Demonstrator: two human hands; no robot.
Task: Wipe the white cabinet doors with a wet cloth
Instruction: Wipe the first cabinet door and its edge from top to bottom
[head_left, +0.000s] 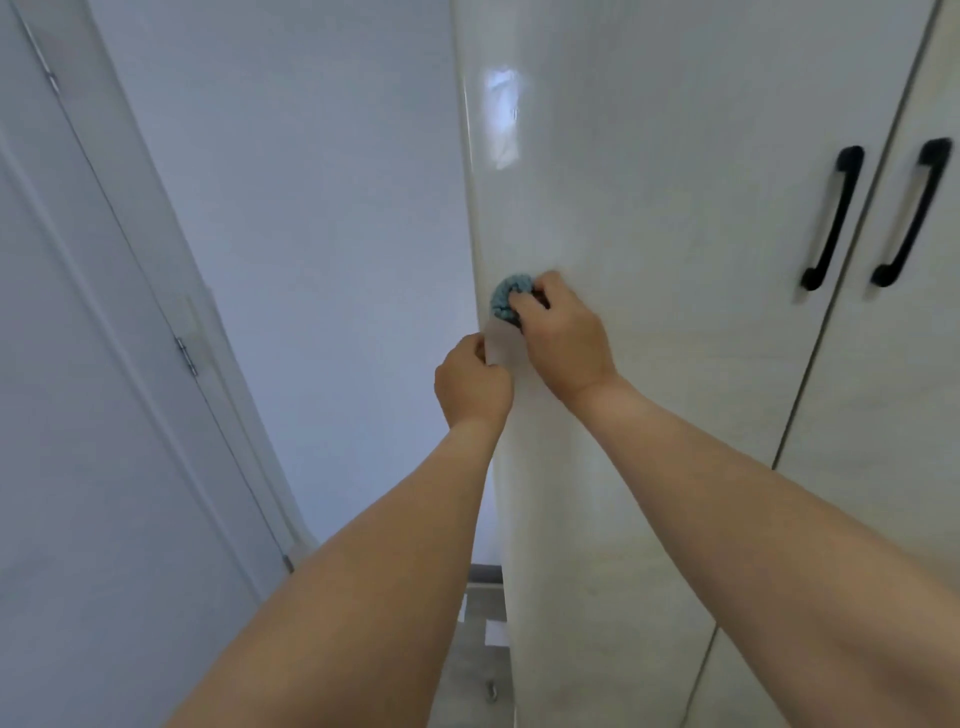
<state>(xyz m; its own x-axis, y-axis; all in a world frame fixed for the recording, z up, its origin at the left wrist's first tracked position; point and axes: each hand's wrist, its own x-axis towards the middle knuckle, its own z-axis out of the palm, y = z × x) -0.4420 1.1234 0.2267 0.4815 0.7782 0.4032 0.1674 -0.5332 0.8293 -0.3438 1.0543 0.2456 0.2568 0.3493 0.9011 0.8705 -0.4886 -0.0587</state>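
Observation:
A tall glossy white cabinet door (649, 218) fills the right half of the view. My right hand (563, 338) grips a bunched blue cloth (506, 300) and presses it against the door close to its left edge. My left hand (472, 384) sits just below and to the left, with its fingers curled round that left edge of the door. Most of the cloth is hidden under my right fingers.
Two black bar handles (831, 218) (911, 213) flank the seam between this door and a second white door (893, 389) at the right. A white wall (311, 208) lies behind, a room door with hinges (78, 415) at the left. Grey floor (483, 675) shows below.

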